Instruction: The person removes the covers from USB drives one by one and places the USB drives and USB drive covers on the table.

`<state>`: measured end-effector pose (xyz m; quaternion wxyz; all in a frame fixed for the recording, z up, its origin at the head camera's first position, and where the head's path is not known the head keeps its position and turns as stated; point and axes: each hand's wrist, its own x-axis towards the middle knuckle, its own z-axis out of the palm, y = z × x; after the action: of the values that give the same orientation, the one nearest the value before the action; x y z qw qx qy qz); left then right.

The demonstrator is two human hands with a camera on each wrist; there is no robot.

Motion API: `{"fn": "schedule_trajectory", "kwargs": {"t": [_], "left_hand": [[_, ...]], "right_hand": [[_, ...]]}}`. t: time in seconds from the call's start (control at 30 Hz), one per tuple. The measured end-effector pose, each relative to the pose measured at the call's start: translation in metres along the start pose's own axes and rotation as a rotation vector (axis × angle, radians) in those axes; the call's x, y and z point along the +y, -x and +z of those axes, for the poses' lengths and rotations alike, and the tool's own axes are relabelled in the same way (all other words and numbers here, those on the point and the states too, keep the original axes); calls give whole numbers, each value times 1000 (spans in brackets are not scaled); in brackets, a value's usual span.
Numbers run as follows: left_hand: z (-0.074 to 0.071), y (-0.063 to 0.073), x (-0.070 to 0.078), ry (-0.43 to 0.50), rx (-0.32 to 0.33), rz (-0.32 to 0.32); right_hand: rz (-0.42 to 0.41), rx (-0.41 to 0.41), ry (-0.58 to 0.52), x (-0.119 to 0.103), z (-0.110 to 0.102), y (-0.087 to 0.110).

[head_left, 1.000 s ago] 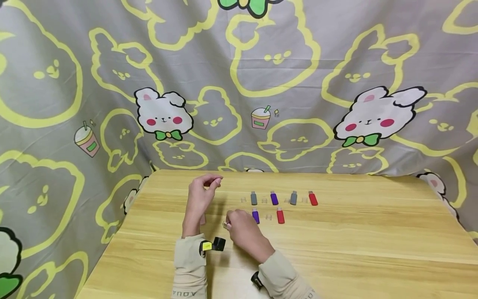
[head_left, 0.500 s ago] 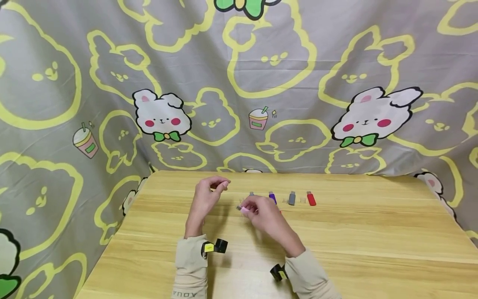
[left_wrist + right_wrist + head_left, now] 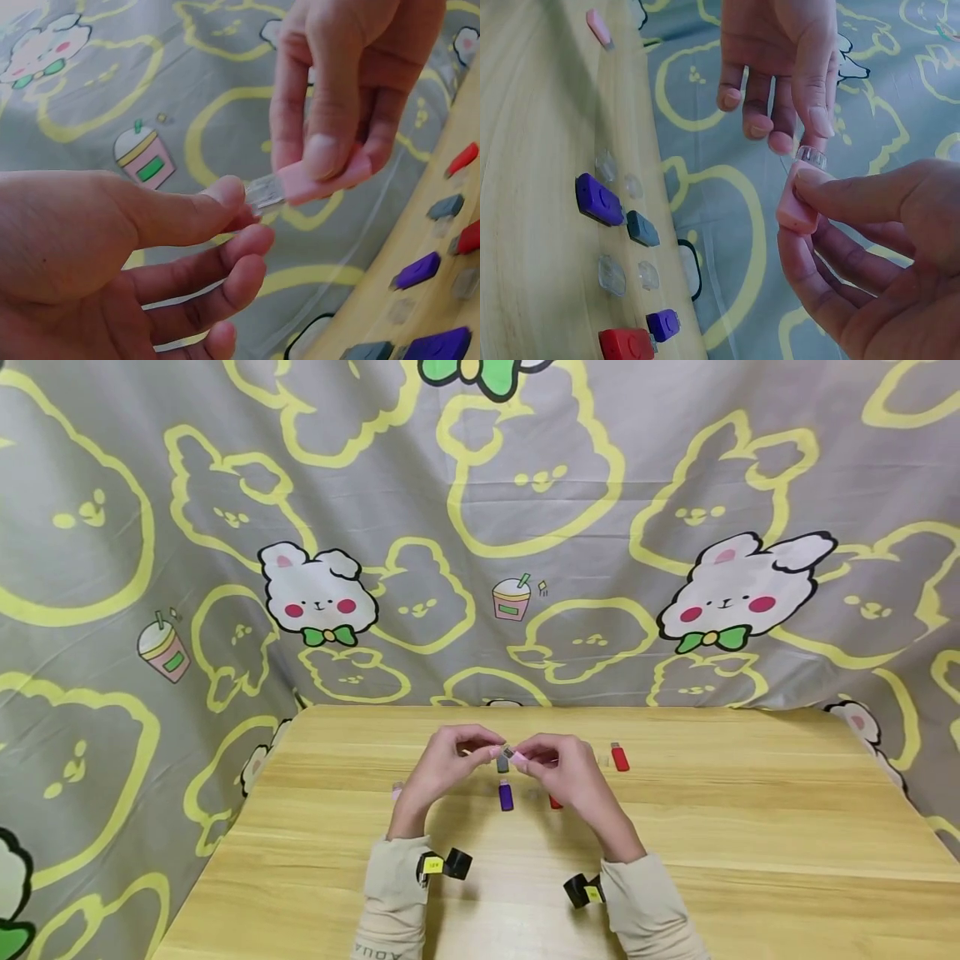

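Above the table, my right hand (image 3: 566,772) pinches a pink USB stick (image 3: 300,189) by its body between thumb and fingers. A clear cap (image 3: 264,193) surrounds the stick's metal plug end. My left hand (image 3: 442,768) meets it from the other side, its thumb and index finger pinching the cap's tip while the other fingers curve loosely below. From the right wrist, the pink body shows under my right thumb, and the cap (image 3: 811,156) points toward my left fingertips. In the head view my fingers partly cover the stick.
A second pink stick (image 3: 397,790) lies beside my left wrist. On the wooden table (image 3: 712,827) lie purple (image 3: 506,796), grey (image 3: 502,765) and red (image 3: 619,757) USB sticks in two rows, with loose clear caps (image 3: 611,275) between them. A patterned curtain (image 3: 585,560) hangs behind.
My right hand has lifted the pink USB stick from the left part of the table and carried it right and back. My left hand has moved right, and both hands now meet at the cap.
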<state>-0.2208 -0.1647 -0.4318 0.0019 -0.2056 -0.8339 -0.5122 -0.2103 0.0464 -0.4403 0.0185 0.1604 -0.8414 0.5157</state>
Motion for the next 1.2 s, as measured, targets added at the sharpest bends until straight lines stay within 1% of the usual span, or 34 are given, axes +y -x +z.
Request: {"fn": "schedule_trajectory", "kwargs": {"t": [0.07, 0.13, 0.3, 0.43, 0.57, 0.77, 0.87, 0.93, 0.97, 1.07, 1.13, 1.2], "left_hand": [[3, -1, 1, 3, -14, 3], [6, -2, 2, 3, -14, 0], [11, -4, 1, 7, 3, -7], [13, -5, 1, 6, 4, -19], [14, -5, 2, 7, 14, -50], [16, -4, 4, 19, 32, -115], [16, -3, 3, 21, 37, -127], [12, -3, 1, 17, 73, -135], [9, -1, 0, 13, 103, -148], [-5, 4, -4, 20, 223, -181], [-14, 7, -6, 33, 285, -200], [-17, 8, -7, 32, 309, -197]], "right_hand": [[-3, -1, -9, 1, -1, 0], [-1, 3, -17, 1, -1, 0], [13, 16, -17, 2, -2, 0], [8, 10, -7, 2, -2, 0], [3, 2, 4, 2, -4, 0], [29, -19, 39, 0, -6, 0], [37, -29, 59, 0, -8, 0], [50, -29, 85, 1, -11, 0], [59, -29, 103, 3, -14, 1], [97, -24, 134, 8, -27, 2], [113, -8, 137, 12, -37, 3], [113, 15, 128, 15, -45, 4]]}}
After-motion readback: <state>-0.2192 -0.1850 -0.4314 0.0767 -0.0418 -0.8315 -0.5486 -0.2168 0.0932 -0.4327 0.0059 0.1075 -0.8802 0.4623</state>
